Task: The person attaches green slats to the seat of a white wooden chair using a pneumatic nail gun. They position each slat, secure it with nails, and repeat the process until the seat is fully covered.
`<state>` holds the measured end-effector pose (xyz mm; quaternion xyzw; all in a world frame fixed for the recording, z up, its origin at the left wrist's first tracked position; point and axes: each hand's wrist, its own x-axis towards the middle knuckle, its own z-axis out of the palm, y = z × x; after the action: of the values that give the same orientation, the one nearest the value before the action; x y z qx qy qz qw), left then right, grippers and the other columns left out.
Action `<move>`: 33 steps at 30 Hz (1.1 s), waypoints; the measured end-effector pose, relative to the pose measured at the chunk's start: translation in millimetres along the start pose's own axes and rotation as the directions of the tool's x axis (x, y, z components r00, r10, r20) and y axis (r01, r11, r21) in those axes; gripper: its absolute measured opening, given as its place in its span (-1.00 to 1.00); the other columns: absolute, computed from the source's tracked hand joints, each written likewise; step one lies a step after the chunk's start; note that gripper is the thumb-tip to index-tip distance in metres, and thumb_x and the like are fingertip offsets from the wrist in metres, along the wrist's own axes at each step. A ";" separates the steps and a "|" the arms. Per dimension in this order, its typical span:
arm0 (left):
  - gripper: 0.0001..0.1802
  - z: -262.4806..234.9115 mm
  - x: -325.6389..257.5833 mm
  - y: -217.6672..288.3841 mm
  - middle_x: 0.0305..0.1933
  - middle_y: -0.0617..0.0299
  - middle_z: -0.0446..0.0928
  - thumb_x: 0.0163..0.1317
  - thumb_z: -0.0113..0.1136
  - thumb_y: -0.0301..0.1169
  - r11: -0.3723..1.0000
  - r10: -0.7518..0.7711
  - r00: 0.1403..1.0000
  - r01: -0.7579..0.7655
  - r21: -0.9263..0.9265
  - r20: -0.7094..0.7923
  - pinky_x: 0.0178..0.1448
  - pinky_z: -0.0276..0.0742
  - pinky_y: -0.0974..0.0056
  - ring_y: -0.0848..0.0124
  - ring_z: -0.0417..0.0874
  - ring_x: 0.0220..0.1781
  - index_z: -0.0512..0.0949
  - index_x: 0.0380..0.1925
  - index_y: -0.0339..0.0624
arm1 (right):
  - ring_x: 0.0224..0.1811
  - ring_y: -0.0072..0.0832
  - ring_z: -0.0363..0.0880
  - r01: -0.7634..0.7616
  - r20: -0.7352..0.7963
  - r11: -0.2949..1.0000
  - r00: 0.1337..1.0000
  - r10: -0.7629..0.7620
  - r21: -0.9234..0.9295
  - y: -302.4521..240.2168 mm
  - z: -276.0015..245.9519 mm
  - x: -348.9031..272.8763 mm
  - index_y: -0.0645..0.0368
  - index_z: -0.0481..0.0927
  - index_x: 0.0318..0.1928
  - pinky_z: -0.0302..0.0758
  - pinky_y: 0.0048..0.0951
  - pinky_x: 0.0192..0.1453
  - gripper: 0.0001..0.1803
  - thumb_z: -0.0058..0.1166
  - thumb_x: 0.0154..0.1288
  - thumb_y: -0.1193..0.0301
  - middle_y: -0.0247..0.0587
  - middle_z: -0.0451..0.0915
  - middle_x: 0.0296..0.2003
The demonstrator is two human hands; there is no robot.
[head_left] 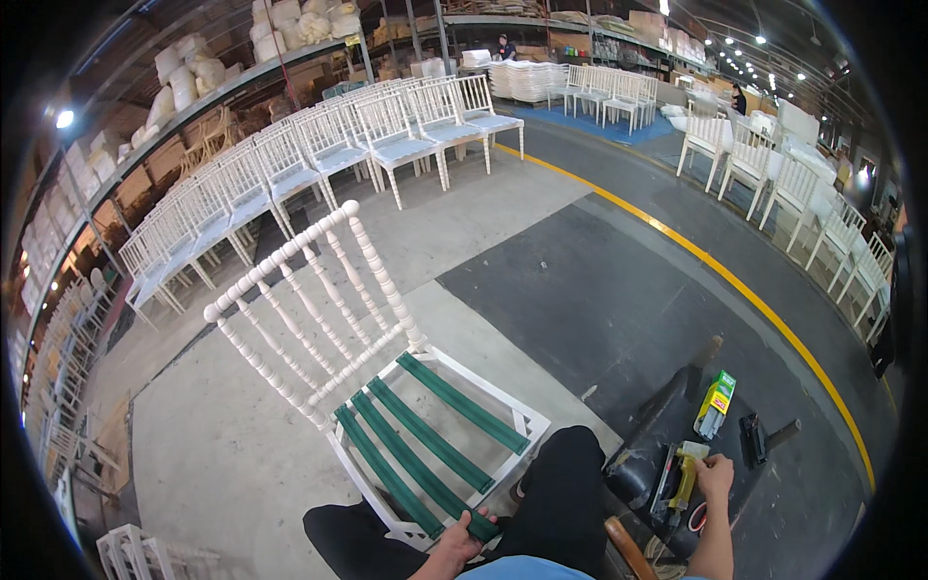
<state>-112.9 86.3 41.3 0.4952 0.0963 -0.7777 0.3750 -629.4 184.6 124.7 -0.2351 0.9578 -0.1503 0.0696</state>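
Observation:
A white chair frame with turned spindles leans in front of me, its seat end between my legs. Green webbing straps run side by side across the open seat. At the seat's near edge my left hand is closed on the end of a green strap. My right hand is over a black padded stool, fingers curled beside a yellow-handled hand tool. Whatever those fingers pinch is too small to make out. Near it lie a green-and-yellow box of staples and a black tool.
Rows of white chairs stand at the far left, with more white chairs at the right. A yellow floor line curves past on the right. Wrapped bundles fill shelves behind. A wooden handle is beside my right leg.

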 end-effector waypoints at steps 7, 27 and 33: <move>-0.49 -1.3 15.5 2.5 0.33 -0.06 0.60 0.75 -0.18 -0.08 0.990 0.134 0.990 -0.136 -0.033 -0.047 0.41 0.59 -0.26 -0.18 0.65 0.23 0.35 0.37 -0.28 | -0.10 -0.18 0.72 0.272 -0.227 0.928 0.950 -0.215 0.255 -2.7 -12.7 6.2 0.22 0.70 0.04 0.66 -0.20 0.05 -0.60 0.45 0.26 0.30 -0.05 0.62 -0.05; -0.62 -40.8 46.1 -53.0 0.11 0.07 0.75 0.74 -0.07 -0.17 0.971 0.204 0.979 -0.203 0.127 0.006 0.21 0.72 -0.01 0.15 0.81 0.01 0.52 0.22 -0.24 | -0.34 -0.53 0.61 0.132 0.848 0.838 -0.071 -0.524 0.529 -253.2 234.2 -234.4 0.21 0.74 0.04 0.53 -0.30 -0.32 -0.50 0.20 0.58 -0.02 -0.30 0.73 -0.25; -0.61 -41.0 35.4 -59.1 0.08 0.16 0.77 0.73 -0.04 -0.13 0.939 0.184 0.983 -0.174 0.297 -0.006 0.14 0.71 0.07 0.23 0.80 0.02 0.56 0.25 -0.14 | -0.30 -0.44 0.68 0.029 0.942 0.952 -0.152 -0.298 0.306 -252.7 254.1 -262.5 0.16 0.77 -0.02 0.58 -0.23 -0.28 -0.58 0.19 0.61 0.03 -0.26 0.75 -0.23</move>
<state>-132.5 131.8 -21.7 0.5653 -0.0598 -0.7376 0.3644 -238.1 30.1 -18.0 -0.3792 0.5220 -0.0160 0.7638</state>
